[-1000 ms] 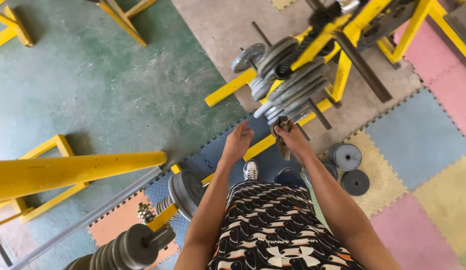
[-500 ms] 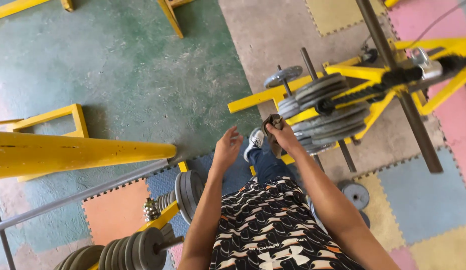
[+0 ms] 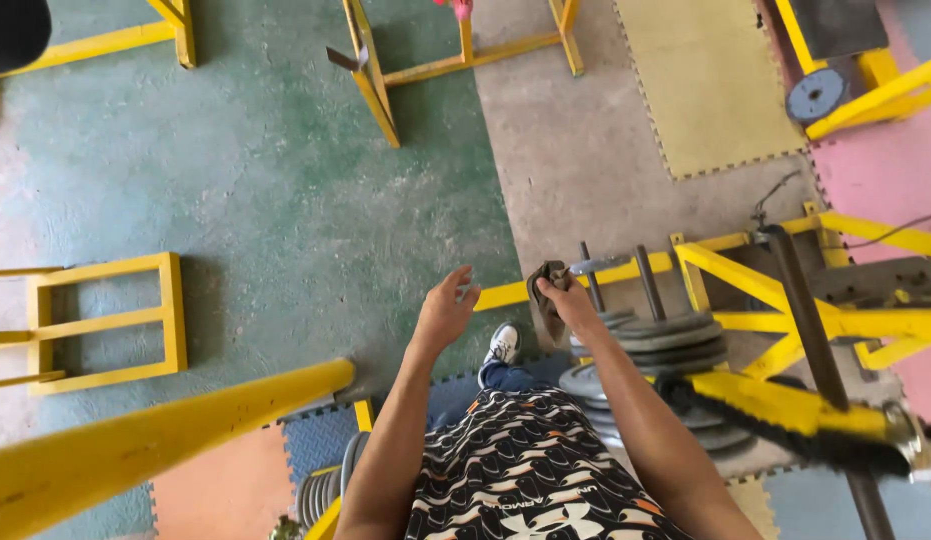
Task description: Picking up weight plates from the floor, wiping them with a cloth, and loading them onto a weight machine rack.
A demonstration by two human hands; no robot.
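Right hand [image 3: 565,297] is clenching a dark cloth [image 3: 545,283], hanging downward beside the weight plates [image 3: 665,340]; left hand [image 3: 445,310] is hovering, fingers released.

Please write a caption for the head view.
Right hand grips a dark cloth above stacked weight plates; left hand is empty.

I see a dark grey-olive cloth [image 3: 545,285] in my right hand [image 3: 568,298]. Weight plates [image 3: 653,338] are grey; rack frame [image 3: 785,300] is yellow, as are the bar [image 3: 135,450] at lower left and the small frame [image 3: 110,322]. Floor [image 3: 265,190] is mottled green, bare grey concrete alongside. Mats: pale yellow [image 3: 705,90], pink [image 3: 875,170], blue [image 3: 320,440], orange [image 3: 220,490]. My shirt [image 3: 525,470] is black with a white-and-orange repeating pattern. Shoe [image 3: 502,343] is white.
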